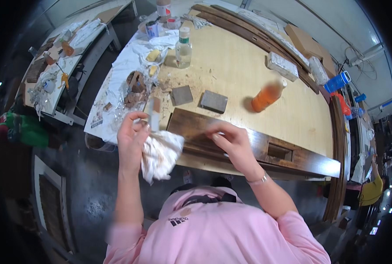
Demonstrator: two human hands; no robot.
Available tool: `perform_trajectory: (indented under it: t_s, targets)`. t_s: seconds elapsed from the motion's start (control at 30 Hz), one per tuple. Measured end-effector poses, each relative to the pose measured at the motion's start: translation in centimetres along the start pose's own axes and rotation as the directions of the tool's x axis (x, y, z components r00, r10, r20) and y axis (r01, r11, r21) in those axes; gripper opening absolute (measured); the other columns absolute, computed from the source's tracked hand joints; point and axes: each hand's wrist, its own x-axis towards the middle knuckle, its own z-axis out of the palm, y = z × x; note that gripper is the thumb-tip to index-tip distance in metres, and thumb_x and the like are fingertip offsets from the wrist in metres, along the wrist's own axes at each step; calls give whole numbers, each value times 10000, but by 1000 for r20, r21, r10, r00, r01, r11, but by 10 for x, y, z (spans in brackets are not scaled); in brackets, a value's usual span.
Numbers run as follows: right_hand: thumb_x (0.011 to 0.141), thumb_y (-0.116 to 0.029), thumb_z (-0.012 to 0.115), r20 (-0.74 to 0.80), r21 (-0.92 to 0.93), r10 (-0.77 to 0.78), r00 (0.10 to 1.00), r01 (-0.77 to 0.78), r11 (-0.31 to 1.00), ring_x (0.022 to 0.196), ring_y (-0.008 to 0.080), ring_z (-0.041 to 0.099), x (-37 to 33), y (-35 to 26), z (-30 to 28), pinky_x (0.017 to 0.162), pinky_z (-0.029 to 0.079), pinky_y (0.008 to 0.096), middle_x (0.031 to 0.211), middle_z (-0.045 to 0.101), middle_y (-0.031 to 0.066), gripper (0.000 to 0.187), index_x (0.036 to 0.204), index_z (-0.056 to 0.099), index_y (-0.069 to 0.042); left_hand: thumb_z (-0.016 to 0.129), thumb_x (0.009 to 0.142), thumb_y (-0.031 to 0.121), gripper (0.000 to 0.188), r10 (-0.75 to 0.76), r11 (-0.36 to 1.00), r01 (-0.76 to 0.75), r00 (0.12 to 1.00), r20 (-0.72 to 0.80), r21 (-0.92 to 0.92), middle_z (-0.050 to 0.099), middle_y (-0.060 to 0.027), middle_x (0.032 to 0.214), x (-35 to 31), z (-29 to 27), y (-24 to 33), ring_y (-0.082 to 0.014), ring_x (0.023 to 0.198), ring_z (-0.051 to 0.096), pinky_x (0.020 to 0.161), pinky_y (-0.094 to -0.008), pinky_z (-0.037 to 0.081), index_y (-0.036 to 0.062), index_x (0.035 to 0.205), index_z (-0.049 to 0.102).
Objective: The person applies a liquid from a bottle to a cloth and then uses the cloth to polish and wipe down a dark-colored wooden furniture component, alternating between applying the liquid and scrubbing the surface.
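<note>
My left hand (133, 137) is closed on a crumpled white rag (163, 155) with brownish stains, which hangs below the fingers. A flat scraper-like blade (153, 115) stands up just beyond those fingertips; whether they grip it too is unclear. My right hand (232, 144) is over a dark brown varnished wooden board (191, 125), its fingers curled toward the thumb and slightly blurred. Small pale bits show at its fingers, too small to name. Toward its right end the board has a rectangular cutout (279, 152). It lies along the table's near edge.
Two grey sanding blocks (213, 101) lie beyond the board. An orange bottle (266, 97) and a clear bottle (184, 50) stand on the table (231, 57). Brown putty (135, 83) sits on plastic at the left. Long dark planks (257, 37) line the far edge.
</note>
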Motion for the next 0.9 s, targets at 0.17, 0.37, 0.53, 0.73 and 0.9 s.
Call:
perform_trajectory:
  t_s: [0.17, 0.37, 0.53, 0.73, 0.9]
  targets:
    - [991, -144, 608, 233, 620, 158, 960, -272, 736, 981, 126, 664, 32, 0, 57, 906, 525, 278, 1052, 710, 76, 221, 1130, 674, 14, 624, 937, 86, 355, -105, 768, 310, 924, 367, -560, 705, -152, 1035, -36, 21, -8, -168, 866, 706, 767, -276, 586, 20, 1258, 488]
    - [979, -180, 608, 141, 694, 158, 977, -211, 689, 927, 168, 692, 50, 1, 29, 883, 567, 333, 1008, 707, 72, 195, 1116, 636, -45, 620, 948, 105, 375, 153, 979, -178, 963, 222, 96, 690, -115, 1038, -53, 40, -38, -185, 862, 693, 760, -317, 561, 36, 1309, 548]
    - [939, -147, 621, 2, 242, -25, 1000, 23, 970, 887, 152, 668, 84, -15, 25, 814, 559, 334, 1006, 667, 56, 211, 1125, 657, -55, 717, 838, 265, 607, 228, 532, -475, 878, 421, 701, 590, -116, 1004, -67, 71, -47, -331, 758, 670, 628, -449, 540, 85, 1386, 527]
    - [736, -91, 706, 601, -614, -380, 703, 710, 343, 902, 336, 601, 78, 7, 77, 756, 525, 424, 908, 578, 121, 178, 906, 675, -49, 717, 842, 284, 515, 219, 402, -513, 858, 464, 759, 658, -92, 777, -78, 75, -72, -296, 685, 692, 584, -432, 546, 20, 1264, 589]
    - [731, -90, 708, 420, -791, -372, 828, 535, 297, 912, 332, 610, 118, 18, 54, 782, 525, 438, 929, 603, 118, 158, 881, 688, -46, 726, 820, 283, 528, 246, 392, -551, 835, 493, 737, 652, -70, 722, -77, 71, -61, -255, 692, 687, 610, -397, 549, 14, 1260, 612]
